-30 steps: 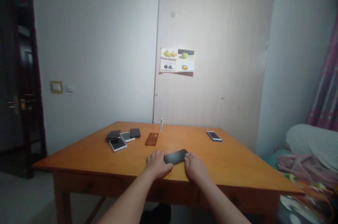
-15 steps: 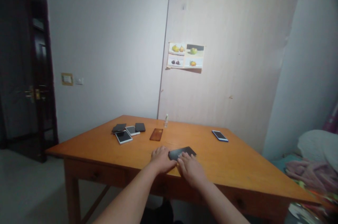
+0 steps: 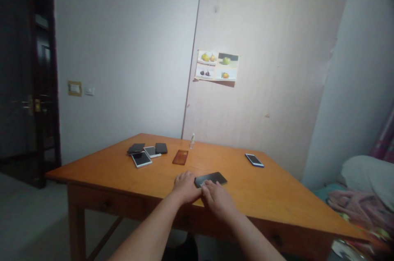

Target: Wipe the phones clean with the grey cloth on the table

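A dark smartphone (image 3: 217, 177) lies screen up on the wooden table, near its front edge. My left hand (image 3: 185, 187) is at the phone's left end, thumb along the near side and fingers curled beside it, steadying the phone. My right hand (image 3: 218, 198) rests over the near edge of the phone, its fingers close together on the left part of the screen. A small pale bit shows at those fingertips, too small to name. The fingers hide part of the screen.
On the table (image 3: 246, 195) are a brown phone case (image 3: 180, 157), a small clear bottle (image 3: 192, 141) and a blue-edged phone (image 3: 254, 160). Several devices, including a white phone (image 3: 142, 159), are grouped at the left. Bedding (image 3: 360, 207) lies to the right.
My right hand has slid left along the phone toward my left hand, uncovering more of the screen's right part. The view has shifted slightly. My left hand stays at the phone's left end.
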Demonstrator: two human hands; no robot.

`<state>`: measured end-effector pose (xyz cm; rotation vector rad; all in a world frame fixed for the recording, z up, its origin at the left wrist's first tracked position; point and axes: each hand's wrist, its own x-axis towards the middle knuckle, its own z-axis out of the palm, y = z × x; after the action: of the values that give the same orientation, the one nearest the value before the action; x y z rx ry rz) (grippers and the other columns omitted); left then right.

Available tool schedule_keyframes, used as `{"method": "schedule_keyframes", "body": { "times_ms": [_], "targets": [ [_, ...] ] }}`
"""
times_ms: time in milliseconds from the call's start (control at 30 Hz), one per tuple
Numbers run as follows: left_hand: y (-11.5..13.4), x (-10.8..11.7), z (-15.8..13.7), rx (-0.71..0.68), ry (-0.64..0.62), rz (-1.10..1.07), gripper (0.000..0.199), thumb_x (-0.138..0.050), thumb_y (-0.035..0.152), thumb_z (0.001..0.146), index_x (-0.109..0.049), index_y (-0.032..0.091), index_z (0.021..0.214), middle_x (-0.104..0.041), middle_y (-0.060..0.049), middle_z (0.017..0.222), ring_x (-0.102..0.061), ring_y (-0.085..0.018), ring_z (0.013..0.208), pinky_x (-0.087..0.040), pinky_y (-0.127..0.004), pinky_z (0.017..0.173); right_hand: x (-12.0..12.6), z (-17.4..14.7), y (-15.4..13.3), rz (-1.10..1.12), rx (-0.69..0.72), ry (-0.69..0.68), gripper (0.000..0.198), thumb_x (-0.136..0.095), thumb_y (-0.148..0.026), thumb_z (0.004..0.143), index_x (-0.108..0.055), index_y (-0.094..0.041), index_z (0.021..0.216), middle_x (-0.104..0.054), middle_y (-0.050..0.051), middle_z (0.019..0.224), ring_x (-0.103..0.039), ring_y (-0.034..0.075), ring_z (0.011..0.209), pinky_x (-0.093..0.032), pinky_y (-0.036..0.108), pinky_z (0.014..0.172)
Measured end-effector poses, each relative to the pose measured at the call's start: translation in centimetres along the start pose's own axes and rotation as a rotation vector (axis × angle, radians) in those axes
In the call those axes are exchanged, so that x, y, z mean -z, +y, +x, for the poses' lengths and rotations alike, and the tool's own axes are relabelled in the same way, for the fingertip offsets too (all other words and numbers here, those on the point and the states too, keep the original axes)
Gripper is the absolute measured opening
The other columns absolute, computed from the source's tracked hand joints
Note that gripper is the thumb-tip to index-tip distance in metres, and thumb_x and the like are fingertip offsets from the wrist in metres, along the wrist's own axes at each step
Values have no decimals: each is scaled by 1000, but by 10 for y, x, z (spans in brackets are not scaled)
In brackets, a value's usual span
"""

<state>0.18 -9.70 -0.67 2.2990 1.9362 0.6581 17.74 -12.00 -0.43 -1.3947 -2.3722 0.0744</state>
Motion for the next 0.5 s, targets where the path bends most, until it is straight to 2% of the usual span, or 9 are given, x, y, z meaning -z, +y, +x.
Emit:
{"method": "schedule_keyframes", "body": {
  "times_ms": [67,167,233,300,433,500],
  "targets": [
    [0,1,0,-1,-1,-4,49,-55,63,76,-66,24,104,-64,-11,114,-57,-31,114,-42,-41,99,2,1,5,16,-31,-9,54,-22,-41,104,-67,-21,125,-59,10,140,-54,24,129,-27,41,116],
    [1,2,-1,3,-2,-10,50,-61,60,72,-65,24,108,-64,-10,114,-58,-31,113,-43,-40,98,9,5,21,-39,-234,48,53,-23,-39,103,-68,-18,122,-62,12,136,-57,27,125,-23,47,117],
    [2,3,-2,10,-3,-14,51,-62,59,71,-65,25,108,-64,-10,114,-58,-31,113,-44,-40,97,12,6,25,-69,-305,82,53,-22,-37,103,-68,-17,121,-63,14,134,-56,28,125,-21,50,117],
    [3,4,-2,14,-4,-17,51,-62,60,71,-65,24,107,-64,-10,116,-58,-32,113,-44,-41,97,11,6,19,-62,-247,68,53,-22,-38,103,-69,-17,120,-62,14,135,-55,28,126,-23,48,116],
    [3,6,-4,7,-3,-20,52,-55,66,75,-65,23,105,-63,-11,117,-58,-32,115,-43,-42,99,8,4,0,47,-2,-52,55,-20,-42,104,-69,-23,119,-61,9,138,-55,23,126,-27,39,115],
    [3,7,-5,3,-3,-19,52,-57,64,75,-65,23,105,-64,-11,116,-57,-32,115,-43,-42,99,11,5,2,25,-20,-71,53,-20,-40,104,-68,-24,120,-63,8,135,-58,22,122,-25,40,116]
  ]
}}
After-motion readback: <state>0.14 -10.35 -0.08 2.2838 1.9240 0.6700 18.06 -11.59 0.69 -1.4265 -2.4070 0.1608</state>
